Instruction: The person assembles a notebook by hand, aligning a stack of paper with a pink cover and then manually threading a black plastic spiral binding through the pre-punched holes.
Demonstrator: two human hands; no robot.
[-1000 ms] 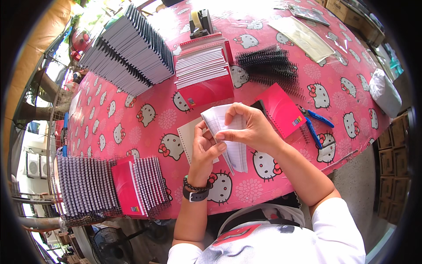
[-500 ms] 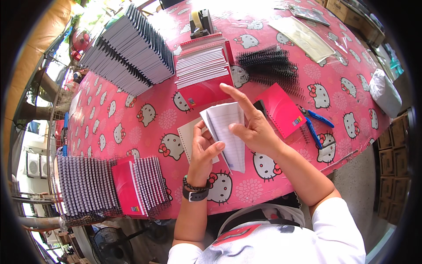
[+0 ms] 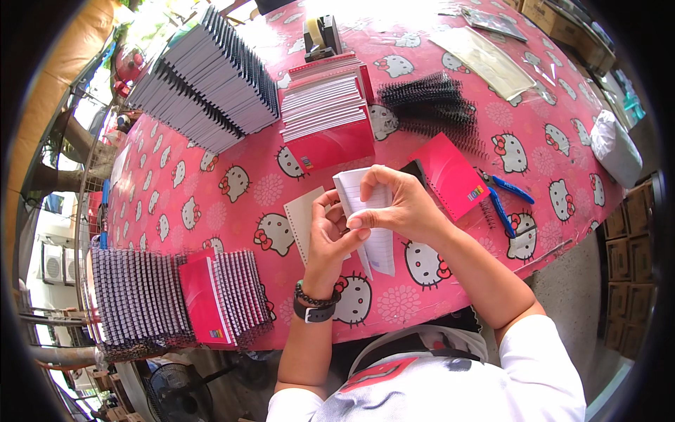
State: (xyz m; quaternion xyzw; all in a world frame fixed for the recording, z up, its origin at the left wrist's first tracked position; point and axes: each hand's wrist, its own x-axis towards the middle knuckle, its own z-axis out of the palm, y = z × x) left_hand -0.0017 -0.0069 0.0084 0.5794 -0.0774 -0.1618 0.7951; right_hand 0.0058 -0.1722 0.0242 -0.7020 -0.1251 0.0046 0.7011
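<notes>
Between my hands is a stack of lined notebook pages (image 3: pixel 380 250), tilted up above the table. My left hand (image 3: pixel 329 228) is closed on its left edge. My right hand (image 3: pixel 401 204) curls over the upper part of the pages, thumb near the left edge close to my left fingers. Partly hidden behind my left hand, a pale punched sheet (image 3: pixel 298 216) lies on the table. A pink notebook cover (image 3: pixel 450 176) with punched holes lies right of my right hand, over a dark piece.
Blue-handled pliers (image 3: pixel 503 204) lie at the right, below black wire spirals (image 3: pixel 432 105). Pink-covered page stacks (image 3: pixel 327 116), a tape dispenser (image 3: pixel 321 39) and a tall notebook pile (image 3: pixel 211 77) stand behind. Spiral-bound notebooks (image 3: pixel 140 292) fill the left front of the pink patterned tablecloth (image 3: pixel 401 302).
My right index finger, stretched out before, has curled down onto the pages. The right thumb has moved left toward my left hand, and the page stack has shifted slightly.
</notes>
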